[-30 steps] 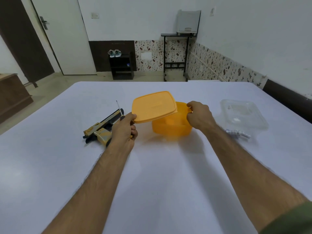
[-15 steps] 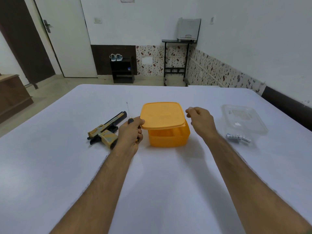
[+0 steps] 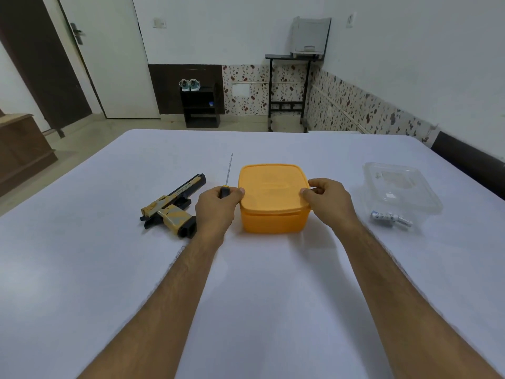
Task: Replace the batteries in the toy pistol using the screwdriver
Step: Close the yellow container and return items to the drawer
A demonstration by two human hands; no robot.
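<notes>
Your white table (image 3: 259, 283) fills the foreground; beyond it are a white door (image 3: 109, 56), a black shoe shelf (image 3: 201, 108) with one pair of shoes and a speckled tiled wall band. At the table's centre sits one orange lidded box (image 3: 274, 198). Your left hand (image 3: 217, 207), at its 9 o'clock, grips one screwdriver (image 3: 227, 177); your right hand (image 3: 326, 201), at 3 o'clock, pinches the lid's edge. One toy pistol (image 3: 175, 207) lies further toward 9 o'clock. Toward 3 o'clock, one clear container (image 3: 401, 187) with batteries (image 3: 390, 218) beside it, count unclear.
</notes>
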